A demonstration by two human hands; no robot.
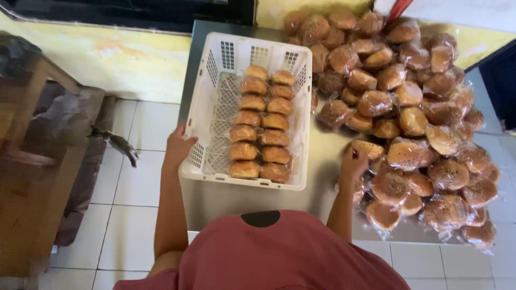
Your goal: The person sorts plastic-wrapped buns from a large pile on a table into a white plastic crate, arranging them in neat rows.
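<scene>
**Grip on one wrapped bun; crate steadied**

Right hand (pixel 353 161): my grip closed on a clear-wrapped brown bun (pixel 370 149) at the heap's (pixel 408 91) near edge, grey tabletop (pixel 322 145). Left hand (pixel 179 146): flat against white slatted crate (pixel 215 80), holding two rows of wrapped buns (pixel 260 126).

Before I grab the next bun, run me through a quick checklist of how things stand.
1. Left hand steadying the white crate at its left edge: ok.
2. Right hand on a wrapped bun at the pile's near edge: ok.
3. Free room in crate, left side bare: ok.
4. Two rows of buns lined up neatly: ok.
5. Grip on that bun secure: cannot tell.
</scene>
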